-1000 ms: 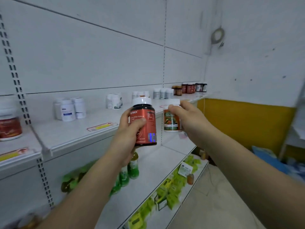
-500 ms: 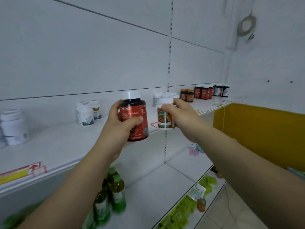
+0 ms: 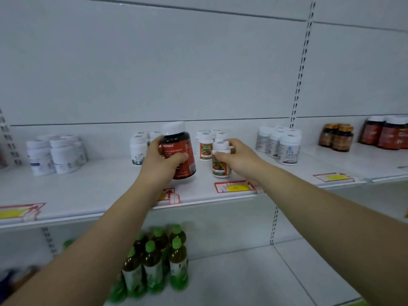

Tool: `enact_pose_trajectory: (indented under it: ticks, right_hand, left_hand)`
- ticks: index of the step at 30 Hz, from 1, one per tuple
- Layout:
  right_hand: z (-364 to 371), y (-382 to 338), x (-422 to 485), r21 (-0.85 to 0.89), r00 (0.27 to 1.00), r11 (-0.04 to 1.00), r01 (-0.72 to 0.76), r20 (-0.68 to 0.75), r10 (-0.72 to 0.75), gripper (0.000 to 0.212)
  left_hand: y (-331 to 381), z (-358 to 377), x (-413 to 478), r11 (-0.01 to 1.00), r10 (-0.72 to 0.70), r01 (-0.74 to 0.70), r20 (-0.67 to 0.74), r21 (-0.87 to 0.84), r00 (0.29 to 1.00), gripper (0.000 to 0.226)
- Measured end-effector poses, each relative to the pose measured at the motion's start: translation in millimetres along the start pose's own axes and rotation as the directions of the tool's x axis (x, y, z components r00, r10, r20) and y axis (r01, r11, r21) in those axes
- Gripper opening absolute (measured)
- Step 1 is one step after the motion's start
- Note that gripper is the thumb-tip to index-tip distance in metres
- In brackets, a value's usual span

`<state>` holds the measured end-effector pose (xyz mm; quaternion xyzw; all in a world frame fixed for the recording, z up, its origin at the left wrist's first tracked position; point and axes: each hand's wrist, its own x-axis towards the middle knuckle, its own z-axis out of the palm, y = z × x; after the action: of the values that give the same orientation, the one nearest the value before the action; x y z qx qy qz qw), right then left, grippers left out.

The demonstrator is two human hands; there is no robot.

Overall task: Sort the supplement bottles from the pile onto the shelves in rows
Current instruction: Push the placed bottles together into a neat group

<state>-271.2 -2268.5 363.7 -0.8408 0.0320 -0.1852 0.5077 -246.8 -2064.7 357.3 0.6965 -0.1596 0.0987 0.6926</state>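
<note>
You are stretching both arms forward over the front edge of the upper shelf (image 3: pixel 99 184), forearms nearly straight and the hands apart. Your left hand (image 3: pixel 162 161) is gripping the dark bottle (image 3: pixel 178 151) with the red label and white cap: the fingers are wrapping round its far side and the thumb is crossing the label in front. The bottle is leaning with its cap to the left, its base low over the shelf board; whether it is touching cannot be told. Your right hand (image 3: pixel 239 156) is pinching the small white bottle (image 3: pixel 220 160) with the fruit label near its cap, thumb on the near side, fingers curling over the top. That bottle is standing upright near the shelf's front, just ahead of the matching bottles (image 3: pixel 205 146) at the back. White bottles (image 3: pixel 138 149) are sitting just beyond your left hand, and a price tag (image 3: pixel 236 186) is lying under your right wrist. Green-capped drink bottles (image 3: pixel 159 259) are standing on the shelf below.
</note>
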Motion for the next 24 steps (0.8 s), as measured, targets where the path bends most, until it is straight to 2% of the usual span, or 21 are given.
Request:
enact_pose_trajectory:
  ticks: [2,5,8,14,20,24]
  right_hand:
    - [4.0,7.1,15.2,-0.009,1.0,1.0,0.009,0.03,-0.009,0.033]
    - [8.1,13.2,30.4,-0.055,0.998,0.997,0.046,0.032,-0.044,0.019]
    - [11.7,17.1,43.8,-0.108,0.997,0.991,0.082,0.02,-0.08,0.017]
    - [18.3,18.6,60.7,-0.184,0.996,0.979,0.089,0.031,-0.085,0.046]
    - [20.7,20.9,63.6,-0.266,0.997,0.961,0.079,0.011,-0.079,0.049]
    - [11.3,16.3,46.7,-0.325,0.99,0.938,0.119,-0.038,-0.139,0.063]
  left_hand:
    - [-4.4,1.2,7.3,0.999,-0.014,0.014,-0.009,0.042,1.0,0.064]
    - [-10.1,1.2,12.8,0.998,-0.016,0.017,-0.009,0.061,1.0,0.065]
    - [-13.4,1.8,13.7,0.997,0.004,-0.003,-0.009,0.073,1.0,0.064]
    - [-13.0,2.3,10.6,0.995,0.03,-0.03,0.002,0.098,1.0,0.06]
    - [-12.3,4.9,8.4,0.993,0.05,-0.054,0.047,0.103,0.998,0.063]
    - [-8.1,4.9,6.2,0.994,0.048,-0.055,0.075,0.094,0.996,0.061]
